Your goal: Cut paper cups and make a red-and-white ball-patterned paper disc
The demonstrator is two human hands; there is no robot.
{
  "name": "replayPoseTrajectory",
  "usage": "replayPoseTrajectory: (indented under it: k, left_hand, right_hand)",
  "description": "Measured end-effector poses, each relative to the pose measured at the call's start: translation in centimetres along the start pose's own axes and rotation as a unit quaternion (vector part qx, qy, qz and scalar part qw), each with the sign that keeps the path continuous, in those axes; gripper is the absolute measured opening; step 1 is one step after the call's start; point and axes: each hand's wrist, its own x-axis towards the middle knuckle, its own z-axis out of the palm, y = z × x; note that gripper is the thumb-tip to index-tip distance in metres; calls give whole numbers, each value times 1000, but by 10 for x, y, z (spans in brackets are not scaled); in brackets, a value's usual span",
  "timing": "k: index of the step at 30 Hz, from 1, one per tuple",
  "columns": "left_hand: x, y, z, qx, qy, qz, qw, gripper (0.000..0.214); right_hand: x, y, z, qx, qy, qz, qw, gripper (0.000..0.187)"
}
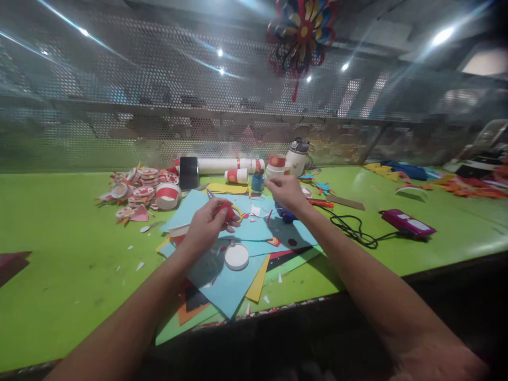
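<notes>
We look down on a green surface [79,238] where our left hand [212,218] holds scissors [210,194] with a yellow loop above light blue paper [222,286]. Our right hand [287,191] is just beside a small blue jar [257,182]; whether they touch is unclear. A red-and-white cup [236,176] lies sideways behind; decorated discs [143,190] heap to the left, a purple box [408,222] sits right.

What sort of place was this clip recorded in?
Probably a craft workshop or craft classroom: coloured paper sheets lie on a green table, near a heap of red-and-white paper pieces and several paper cups.
</notes>
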Motion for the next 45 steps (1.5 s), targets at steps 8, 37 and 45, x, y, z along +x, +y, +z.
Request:
replayPoseTrajectory:
  k: [8, 37, 45]
  left_hand:
    - [-4, 11, -4, -19, 4, 4, 1000, 24]
    - [-34, 18, 28, 391, -70, 272, 877, 15]
    - [-37, 21, 20, 329, -87, 294, 893, 13]
  right_hand:
    - [-61, -31, -31, -103, -193, -150, 964, 33]
    - [-87, -60, 36, -204, -52, -202, 957, 34]
    - [-90, -60, 36, -182, -49, -211, 959, 36]
